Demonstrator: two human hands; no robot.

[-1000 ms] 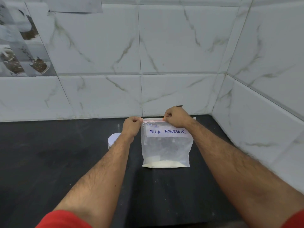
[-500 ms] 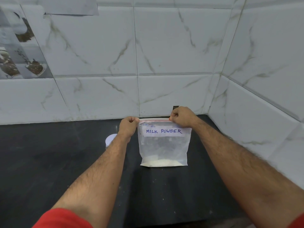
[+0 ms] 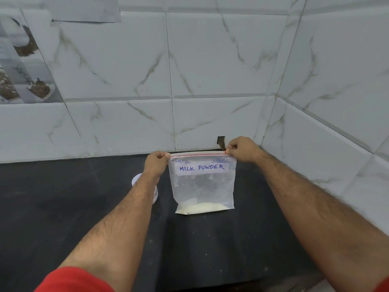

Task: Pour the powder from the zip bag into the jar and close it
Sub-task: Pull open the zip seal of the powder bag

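Milk powder zip bag (image 3: 203, 186) stands mid-frame, left hand (image 3: 156, 164) and right hand (image 3: 242, 149) pinching its sealed top corners. Opening comes next (jar (image 3: 155, 194) waits behind the left forearm).

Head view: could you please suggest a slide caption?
Both hands, left hand and right hand, pinch the zip bag of milk powder upright.

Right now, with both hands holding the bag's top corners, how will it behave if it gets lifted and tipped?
The zip bag is thin clear plastic, so it will probably sag once lifted. The powder fills only the bottom, so it is likely light, and may slide suddenly when tipped. The left hand and right hand pinch the top corners, which should keep it taut.
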